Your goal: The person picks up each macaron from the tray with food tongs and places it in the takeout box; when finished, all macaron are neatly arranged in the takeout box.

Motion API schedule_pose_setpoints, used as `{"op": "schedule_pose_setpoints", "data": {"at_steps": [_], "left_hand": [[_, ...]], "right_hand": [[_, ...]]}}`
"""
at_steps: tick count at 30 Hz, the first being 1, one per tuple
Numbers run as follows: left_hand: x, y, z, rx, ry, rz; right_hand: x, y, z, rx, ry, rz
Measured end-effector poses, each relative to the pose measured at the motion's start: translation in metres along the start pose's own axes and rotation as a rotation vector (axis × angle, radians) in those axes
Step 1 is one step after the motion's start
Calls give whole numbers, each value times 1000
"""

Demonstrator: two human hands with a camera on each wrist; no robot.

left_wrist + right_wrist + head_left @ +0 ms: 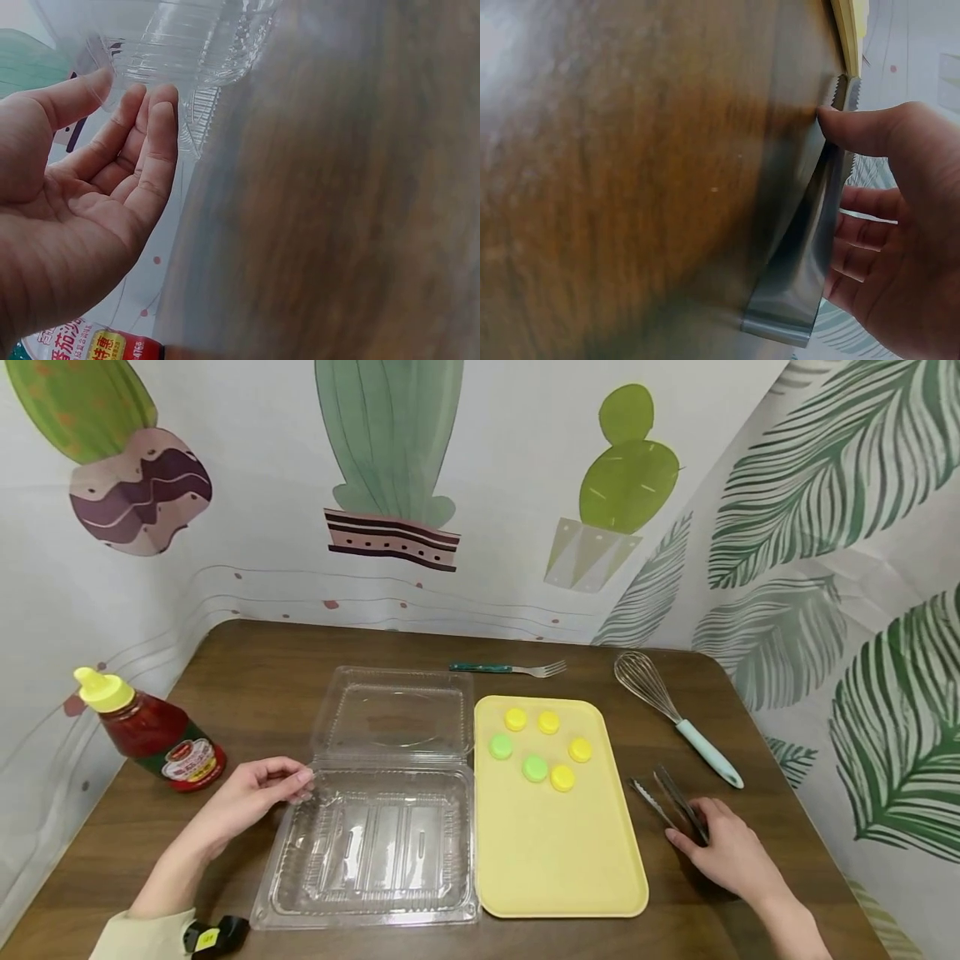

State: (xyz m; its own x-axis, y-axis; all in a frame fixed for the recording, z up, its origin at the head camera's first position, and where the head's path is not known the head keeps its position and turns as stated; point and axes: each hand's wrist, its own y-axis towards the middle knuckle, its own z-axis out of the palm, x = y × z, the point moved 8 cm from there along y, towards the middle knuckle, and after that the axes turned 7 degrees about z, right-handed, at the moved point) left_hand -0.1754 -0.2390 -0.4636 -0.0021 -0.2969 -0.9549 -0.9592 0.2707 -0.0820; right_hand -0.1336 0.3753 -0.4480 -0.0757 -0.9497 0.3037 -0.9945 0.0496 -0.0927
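My left hand [251,793] is at the left edge of a transparent plastic clamshell box [296,860], near the hinge. Thumb and fingertips pinch the rim in the left wrist view, where the box wall [187,45] shows above them. The box lies with its lid [397,714] folded back. My right hand [731,852] holds metal tongs [681,802] low over the table, their serrated tips apart and pointing toward the yellow tray [558,860]. In the right wrist view the thumb presses one arm of the tongs [799,277], fingers at the other side.
Several small round yellow pieces [562,777] and two green ones [535,768] lie on the tray's far half. A fork [510,669] lies behind the box. To the right is a whisk [678,718]. A red sauce bottle [161,735] stands at the left.
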Motion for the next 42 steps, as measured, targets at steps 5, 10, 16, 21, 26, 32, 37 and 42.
{"op": "schedule_pose_setpoints", "data": {"at_steps": [5, 10, 16, 21, 26, 32, 37, 42], "left_hand": [[0, 1, 1, -1, -14, 5], [0, 0, 1, 1, -15, -2], [-2, -1, 2, 1, 0, -6], [-4, -1, 2, -4, -7, 3], [-4, -2, 3, -11, -15, 9], [-4, -3, 2, -20, -9, 27], [-4, -3, 1, -25, -2, 40], [-3, -2, 1, -26, 0, 40]], "right_hand": [[-2, 0, -3, -26, 21, -10], [-2, 4, -4, -55, 53, -43], [-3, 8, -11, -80, 63, -59], [0, 14, -26, -129, 60, -81], [10, 21, -39, -169, 47, -118], [21, 28, -46, -170, 29, -125], [29, 35, -48, -173, 23, -136], [38, 39, -47, -173, 2, -162]]}}
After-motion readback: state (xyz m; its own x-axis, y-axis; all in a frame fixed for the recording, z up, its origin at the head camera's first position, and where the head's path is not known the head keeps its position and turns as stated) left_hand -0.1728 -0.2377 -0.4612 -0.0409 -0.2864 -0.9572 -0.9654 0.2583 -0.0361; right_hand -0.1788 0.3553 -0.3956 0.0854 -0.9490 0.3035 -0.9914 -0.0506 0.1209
